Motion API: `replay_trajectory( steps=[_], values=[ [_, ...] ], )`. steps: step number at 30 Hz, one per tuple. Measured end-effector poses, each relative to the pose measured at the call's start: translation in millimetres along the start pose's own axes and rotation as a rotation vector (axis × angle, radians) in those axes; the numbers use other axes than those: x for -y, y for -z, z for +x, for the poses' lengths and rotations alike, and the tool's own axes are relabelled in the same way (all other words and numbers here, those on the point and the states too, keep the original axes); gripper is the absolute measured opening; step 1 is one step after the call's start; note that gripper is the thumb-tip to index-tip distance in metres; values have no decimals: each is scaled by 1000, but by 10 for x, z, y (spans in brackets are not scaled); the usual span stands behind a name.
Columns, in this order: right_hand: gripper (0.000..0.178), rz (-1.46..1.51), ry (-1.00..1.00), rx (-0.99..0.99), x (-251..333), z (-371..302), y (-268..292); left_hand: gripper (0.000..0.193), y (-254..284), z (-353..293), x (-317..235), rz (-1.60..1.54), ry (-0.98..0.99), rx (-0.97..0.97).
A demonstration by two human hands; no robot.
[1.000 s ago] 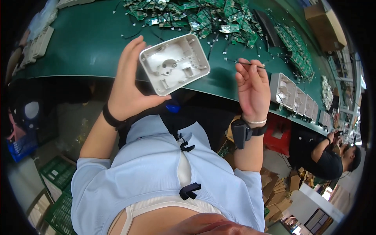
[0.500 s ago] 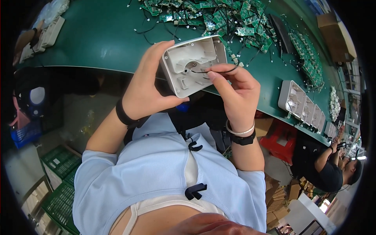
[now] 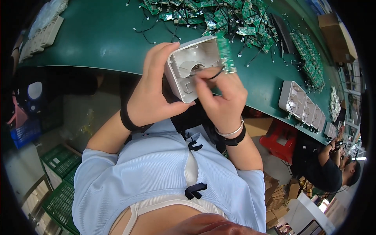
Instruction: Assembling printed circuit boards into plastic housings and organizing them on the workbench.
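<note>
A light-grey plastic housing (image 3: 175, 84) is tilted in front of me at the table's near edge, its hollow side facing up. My left hand (image 3: 147, 100) grips it from the left, thumb below and fingers along the upper left corner. My right hand (image 3: 225, 98) is closed in a pinch on a thin black cable (image 3: 216, 74) over the housing's lower right part. The cable runs toward a green circuit board (image 3: 226, 55), which hangs by the housing's right rim and is slightly blurred. My right fingertips hide the cable's end.
Many circuit boards with black cables (image 3: 219, 17) are heaped on the green table (image 3: 102, 45). More boards (image 3: 307, 58) and a row of grey housings (image 3: 293, 98) lie at right. White plastic parts (image 3: 47, 35) sit far left. A red stool (image 3: 278, 141) and a co-worker (image 3: 317, 166) are at right.
My right hand has moved left and down, deeper over the housing, with the cable. The housing shifted slightly right and down. The other person's hand at far left has drawn back from the white parts.
</note>
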State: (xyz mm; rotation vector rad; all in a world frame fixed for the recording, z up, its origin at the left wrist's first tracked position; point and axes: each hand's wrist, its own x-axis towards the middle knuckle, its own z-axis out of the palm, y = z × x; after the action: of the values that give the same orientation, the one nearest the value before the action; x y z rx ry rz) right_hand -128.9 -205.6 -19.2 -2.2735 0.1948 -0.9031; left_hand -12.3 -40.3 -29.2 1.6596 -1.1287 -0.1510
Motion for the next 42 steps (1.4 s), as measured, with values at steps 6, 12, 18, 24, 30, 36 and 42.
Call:
replay_trajectory(
  steps=[6, 12, 18, 24, 30, 36, 42],
  values=[
    [18, -98, -44, 167, 32, 14, 77, 107, -18, -29, 29, -108, 89, 11],
    [22, -176, 84, 21, -92, 42, 267, 107, 71, 10, 63, -58, 99, 86],
    [25, -206, 108, 9, -213, 144, 253, 112, 124, 45, 34, -56, 112, 146],
    [27, -328, 379, 6, -180, 198, 357, 110, 128, 63, 56, -106, 167, 130],
    [28, -339, 510, 254, 112, -16, 435, 111, 147, 68, 68, -148, 221, 121],
    [28, -160, 459, 239, -19, -185, 222, 112, 205, 68, 46, -185, 369, 138],
    [20, 20, 178, 210, 9, -150, 191, 112, 231, 75, 21, -172, 424, 124]
  ],
)
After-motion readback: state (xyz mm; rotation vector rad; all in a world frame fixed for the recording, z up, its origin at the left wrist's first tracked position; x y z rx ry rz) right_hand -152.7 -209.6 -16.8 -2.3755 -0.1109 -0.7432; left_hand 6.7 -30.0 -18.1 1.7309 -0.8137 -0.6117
